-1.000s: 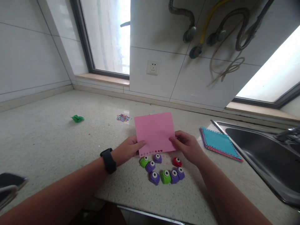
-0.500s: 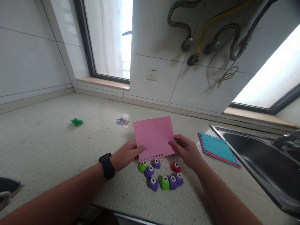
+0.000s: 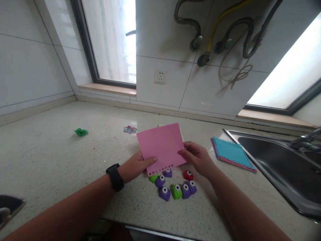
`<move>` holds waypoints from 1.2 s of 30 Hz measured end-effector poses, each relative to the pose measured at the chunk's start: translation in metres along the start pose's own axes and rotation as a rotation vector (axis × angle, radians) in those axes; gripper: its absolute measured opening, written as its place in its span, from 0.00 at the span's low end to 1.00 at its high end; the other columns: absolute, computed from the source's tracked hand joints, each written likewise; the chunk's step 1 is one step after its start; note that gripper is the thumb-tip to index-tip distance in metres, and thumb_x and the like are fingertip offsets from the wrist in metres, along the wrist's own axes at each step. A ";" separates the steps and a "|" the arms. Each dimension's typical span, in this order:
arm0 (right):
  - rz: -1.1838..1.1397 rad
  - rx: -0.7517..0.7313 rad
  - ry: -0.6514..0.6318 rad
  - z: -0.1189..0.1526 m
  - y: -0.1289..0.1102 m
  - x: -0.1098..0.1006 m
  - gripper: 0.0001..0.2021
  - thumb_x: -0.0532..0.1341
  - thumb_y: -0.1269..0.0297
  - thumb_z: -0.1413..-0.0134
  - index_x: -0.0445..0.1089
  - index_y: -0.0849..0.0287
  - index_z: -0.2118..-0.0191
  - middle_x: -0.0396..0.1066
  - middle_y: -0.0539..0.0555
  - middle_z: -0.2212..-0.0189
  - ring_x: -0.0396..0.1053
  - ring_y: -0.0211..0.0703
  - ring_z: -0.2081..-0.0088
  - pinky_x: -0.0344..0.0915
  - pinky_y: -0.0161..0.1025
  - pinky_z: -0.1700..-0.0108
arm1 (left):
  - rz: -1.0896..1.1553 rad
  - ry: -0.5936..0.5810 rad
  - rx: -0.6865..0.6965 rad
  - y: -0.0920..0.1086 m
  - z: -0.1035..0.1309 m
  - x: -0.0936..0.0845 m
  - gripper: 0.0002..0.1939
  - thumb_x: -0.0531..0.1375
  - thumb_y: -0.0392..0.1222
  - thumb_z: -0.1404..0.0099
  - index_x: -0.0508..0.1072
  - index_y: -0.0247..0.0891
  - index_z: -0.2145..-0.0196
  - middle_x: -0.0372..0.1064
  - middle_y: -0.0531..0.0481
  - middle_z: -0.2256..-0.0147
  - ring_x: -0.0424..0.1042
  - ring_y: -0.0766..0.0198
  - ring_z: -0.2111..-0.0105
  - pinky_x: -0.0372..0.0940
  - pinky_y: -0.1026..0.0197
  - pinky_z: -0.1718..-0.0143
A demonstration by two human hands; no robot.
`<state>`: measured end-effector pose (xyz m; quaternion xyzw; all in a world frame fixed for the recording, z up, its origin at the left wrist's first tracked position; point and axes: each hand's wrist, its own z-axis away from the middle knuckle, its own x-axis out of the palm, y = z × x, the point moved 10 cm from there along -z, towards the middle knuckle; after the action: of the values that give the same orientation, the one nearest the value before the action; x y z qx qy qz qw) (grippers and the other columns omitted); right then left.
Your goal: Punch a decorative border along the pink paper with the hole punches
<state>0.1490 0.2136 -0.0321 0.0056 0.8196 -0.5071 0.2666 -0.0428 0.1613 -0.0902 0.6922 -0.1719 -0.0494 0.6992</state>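
A pink sheet of paper (image 3: 162, 144) is held up over the counter, tilted, with a row of small punched shapes along its lower edge. My left hand (image 3: 137, 165) pinches its lower left side, thumb on the front. At the right side my right hand (image 3: 197, 157) grips it the same way. Below the sheet lie several small craft punches: a red one (image 3: 188, 174), a green one (image 3: 176, 191), a purple one (image 3: 165, 193) and others. Another green punch (image 3: 153, 178) is partly hidden behind the paper. A dark watch (image 3: 115, 177) circles my left wrist.
Right of my hands lies a stack of coloured sheets (image 3: 233, 152), blue on top, beside the steel sink (image 3: 276, 180). A pile of paper bits (image 3: 130, 129) and a crumpled green piece (image 3: 81, 132) lie farther back. A dark object (image 3: 10, 206) shows at the left edge.
The pink sheet has tilted a little more and shifted slightly left, now covering more of the upper green punch. Both hands keep their hold. The whole view has shifted slightly.
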 end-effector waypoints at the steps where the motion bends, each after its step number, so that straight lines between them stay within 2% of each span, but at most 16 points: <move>1: 0.046 -0.023 0.017 -0.001 -0.002 -0.005 0.12 0.62 0.56 0.39 0.75 0.56 0.55 0.76 0.53 0.65 0.71 0.42 0.65 0.65 0.40 0.62 | 0.008 0.016 -0.012 -0.002 0.000 -0.001 0.19 0.66 0.52 0.39 0.76 0.36 0.56 0.75 0.46 0.61 0.71 0.64 0.65 0.66 0.62 0.63; 4: 0.196 -0.066 0.164 -0.003 -0.003 -0.035 0.14 0.57 0.55 0.34 0.74 0.57 0.53 0.76 0.54 0.67 0.70 0.42 0.66 0.65 0.41 0.62 | 0.058 0.137 -0.061 -0.009 -0.001 -0.011 0.20 0.67 0.54 0.40 0.74 0.37 0.57 0.73 0.50 0.66 0.69 0.67 0.70 0.64 0.67 0.70; 7: 0.338 -0.020 0.306 -0.004 0.005 -0.063 0.15 0.56 0.55 0.34 0.74 0.59 0.54 0.76 0.54 0.69 0.69 0.42 0.70 0.63 0.41 0.65 | 0.060 0.285 -0.077 -0.013 -0.001 -0.026 0.21 0.67 0.57 0.41 0.71 0.36 0.63 0.63 0.57 0.77 0.59 0.74 0.80 0.52 0.72 0.81; 10: 0.466 0.003 0.314 -0.008 0.013 -0.068 0.14 0.56 0.57 0.35 0.74 0.59 0.55 0.76 0.55 0.69 0.69 0.44 0.68 0.63 0.42 0.64 | 0.049 0.346 -0.064 -0.014 -0.001 -0.034 0.23 0.66 0.59 0.41 0.67 0.36 0.66 0.55 0.61 0.81 0.51 0.76 0.83 0.46 0.73 0.83; 15: 0.623 -0.103 0.123 -0.011 0.002 -0.033 0.09 0.59 0.61 0.37 0.75 0.57 0.58 0.75 0.56 0.67 0.69 0.48 0.63 0.64 0.44 0.59 | 0.075 0.391 -0.043 -0.017 -0.001 -0.041 0.24 0.65 0.60 0.40 0.65 0.36 0.68 0.56 0.60 0.80 0.52 0.76 0.83 0.46 0.72 0.84; 19: 0.585 -0.201 -0.064 -0.004 -0.020 -0.002 0.08 0.59 0.63 0.35 0.75 0.55 0.58 0.76 0.54 0.64 0.68 0.47 0.59 0.64 0.45 0.55 | 0.108 0.432 0.009 -0.013 -0.001 -0.046 0.23 0.65 0.59 0.40 0.64 0.36 0.70 0.56 0.60 0.81 0.52 0.76 0.83 0.46 0.72 0.85; 23: 0.534 -0.257 -0.148 0.003 -0.038 0.015 0.09 0.59 0.65 0.35 0.74 0.53 0.54 0.76 0.54 0.60 0.69 0.45 0.55 0.64 0.45 0.50 | 0.199 0.515 0.131 0.001 0.002 -0.053 0.21 0.67 0.56 0.40 0.65 0.36 0.70 0.57 0.60 0.79 0.50 0.77 0.84 0.45 0.72 0.86; 26: 0.535 -0.236 -0.123 -0.003 -0.035 0.020 0.10 0.57 0.65 0.34 0.74 0.54 0.53 0.76 0.54 0.57 0.69 0.46 0.53 0.63 0.45 0.48 | 0.252 0.564 0.170 0.006 0.004 -0.057 0.21 0.69 0.54 0.42 0.65 0.36 0.69 0.58 0.60 0.79 0.51 0.76 0.83 0.45 0.72 0.86; 30: 0.690 -0.161 -0.077 -0.026 -0.020 0.027 0.11 0.60 0.65 0.37 0.74 0.59 0.51 0.76 0.58 0.56 0.68 0.50 0.54 0.63 0.47 0.48 | 0.235 0.565 0.154 0.005 0.004 -0.057 0.22 0.68 0.56 0.42 0.64 0.36 0.70 0.56 0.60 0.80 0.51 0.76 0.84 0.44 0.72 0.85; 33: 0.806 -0.194 -0.211 -0.040 -0.016 0.049 0.16 0.60 0.67 0.39 0.72 0.59 0.46 0.75 0.60 0.52 0.67 0.52 0.52 0.61 0.47 0.48 | 0.200 0.538 0.141 0.003 0.003 -0.055 0.22 0.67 0.56 0.41 0.66 0.36 0.69 0.56 0.60 0.80 0.50 0.76 0.83 0.43 0.71 0.85; 36: 0.858 -0.294 -0.393 -0.045 -0.019 0.074 0.21 0.59 0.70 0.39 0.69 0.52 0.41 0.72 0.57 0.47 0.65 0.52 0.49 0.58 0.47 0.48 | 0.165 0.514 0.132 0.001 0.002 -0.053 0.21 0.66 0.57 0.40 0.66 0.36 0.69 0.57 0.60 0.80 0.49 0.76 0.83 0.43 0.71 0.84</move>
<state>0.0609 0.2223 -0.0342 0.2092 0.7403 -0.2221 0.5991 -0.0933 0.1762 -0.0985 0.7097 -0.0477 0.1963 0.6749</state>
